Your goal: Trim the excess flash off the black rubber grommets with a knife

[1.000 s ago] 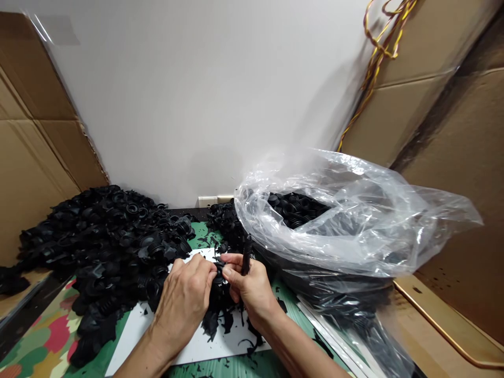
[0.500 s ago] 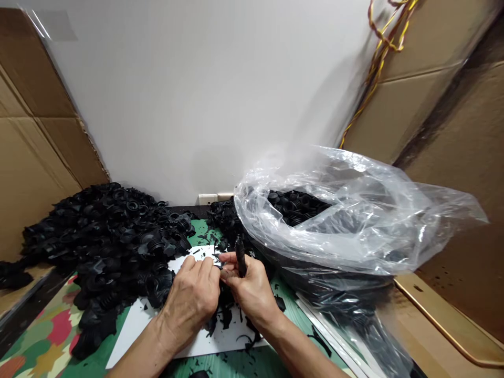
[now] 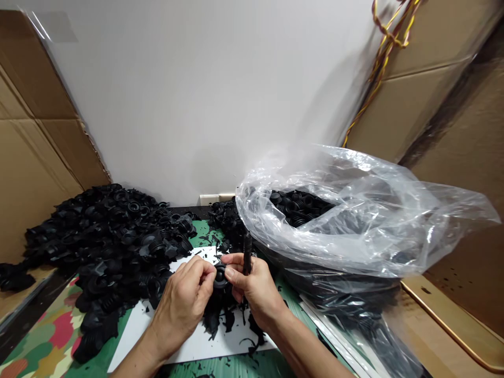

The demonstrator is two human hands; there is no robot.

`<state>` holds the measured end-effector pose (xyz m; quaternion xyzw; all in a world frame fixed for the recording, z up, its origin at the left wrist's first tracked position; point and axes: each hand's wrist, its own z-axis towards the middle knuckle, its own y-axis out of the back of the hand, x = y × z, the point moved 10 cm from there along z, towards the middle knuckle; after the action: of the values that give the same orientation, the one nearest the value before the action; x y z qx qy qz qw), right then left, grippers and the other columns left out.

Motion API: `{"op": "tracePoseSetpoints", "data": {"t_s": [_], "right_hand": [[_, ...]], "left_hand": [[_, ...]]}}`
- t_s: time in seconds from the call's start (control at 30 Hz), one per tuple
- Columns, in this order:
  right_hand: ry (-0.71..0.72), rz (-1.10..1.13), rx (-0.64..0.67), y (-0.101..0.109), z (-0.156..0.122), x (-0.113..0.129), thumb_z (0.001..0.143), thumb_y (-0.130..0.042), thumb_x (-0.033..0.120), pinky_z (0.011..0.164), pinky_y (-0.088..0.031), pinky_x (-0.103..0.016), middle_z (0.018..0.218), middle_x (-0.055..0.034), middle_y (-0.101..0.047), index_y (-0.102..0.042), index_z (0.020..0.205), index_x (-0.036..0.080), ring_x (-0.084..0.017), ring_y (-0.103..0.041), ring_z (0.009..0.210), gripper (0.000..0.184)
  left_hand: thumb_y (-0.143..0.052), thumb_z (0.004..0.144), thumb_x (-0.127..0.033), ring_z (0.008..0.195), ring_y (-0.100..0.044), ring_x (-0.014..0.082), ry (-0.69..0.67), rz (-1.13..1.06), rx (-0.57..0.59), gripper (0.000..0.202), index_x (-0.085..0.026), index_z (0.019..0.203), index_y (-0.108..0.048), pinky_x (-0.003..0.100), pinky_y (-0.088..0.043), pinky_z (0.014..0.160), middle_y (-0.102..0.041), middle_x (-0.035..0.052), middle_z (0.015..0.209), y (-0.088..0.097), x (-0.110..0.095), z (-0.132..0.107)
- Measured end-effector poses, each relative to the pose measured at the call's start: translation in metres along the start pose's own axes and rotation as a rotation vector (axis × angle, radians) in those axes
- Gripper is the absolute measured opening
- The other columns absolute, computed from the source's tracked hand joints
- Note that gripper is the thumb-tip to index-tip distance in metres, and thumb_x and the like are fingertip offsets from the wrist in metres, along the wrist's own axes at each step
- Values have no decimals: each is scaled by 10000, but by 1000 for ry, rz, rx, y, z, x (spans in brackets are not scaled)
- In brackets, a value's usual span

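Observation:
Between my two hands is a small round black rubber part (image 3: 221, 276), ribbed like a bellows, its open ring facing me. My left hand (image 3: 183, 296) pinches its left edge with thumb and finger. With thumb and forefinger, my right hand (image 3: 254, 283) grips the right edge. A slim black pen-like tool (image 3: 247, 249) stands upright in the right hand, tucked against the fingers; its working tip cannot be made out clearly. Beneath the hands lies a white sheet (image 3: 185, 344), strewn with black rubber trimmings (image 3: 228, 317).
A large heap of black rubber parts (image 3: 114, 231) covers the left side. To the right stands a clear plastic bag (image 3: 354, 236) full of similar parts. Cardboard (image 3: 35, 105) walls flank the green tabletop (image 3: 202, 233). A gold-edged phone-like object (image 3: 452, 320) lies at right.
My hands have drawn slightly apart and turned, so the rubber part's round face now shows between them. The tool in my right hand is more upright. The view has shifted slightly.

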<state>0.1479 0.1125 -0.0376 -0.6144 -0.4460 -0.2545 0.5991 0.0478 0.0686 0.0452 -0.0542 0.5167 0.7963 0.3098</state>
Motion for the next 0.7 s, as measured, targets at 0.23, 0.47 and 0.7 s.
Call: {"op": "tracePoseSetpoints", "data": {"t_s": [0.23, 0.47, 0.7], "right_hand": [[23, -25, -15, 4, -1, 6, 506, -766, 236, 329, -243, -187, 491, 81, -485, -658, 762, 113, -31, -352, 330, 303], [85, -120, 0, 2, -1, 13, 491, -776, 186, 388, -272, -189, 532, 47, -568, -660, 766, 123, -51, -402, 411, 305], [108, -141, 33, 0, -1, 14, 492, -790, 206, 404, -299, -195, 543, 38, -579, -666, 768, 129, -63, -423, 430, 313]], "left_hand": [[-410, 907, -138, 619, -518, 175, -228, 286, -57, 208, -175, 791, -578, 304, -392, 598, -597, 33, 707, 4, -28, 0], [-399, 845, -34, 511, -432, 177, -485, 552, -77, 290, -181, 631, -528, 320, -327, 527, -523, 27, 581, -7, -60, -1], [-385, 819, -36, 506, -435, 170, -494, 529, -168, 288, -189, 607, -505, 314, -344, 514, -494, 12, 551, -1, -64, -1]]}}
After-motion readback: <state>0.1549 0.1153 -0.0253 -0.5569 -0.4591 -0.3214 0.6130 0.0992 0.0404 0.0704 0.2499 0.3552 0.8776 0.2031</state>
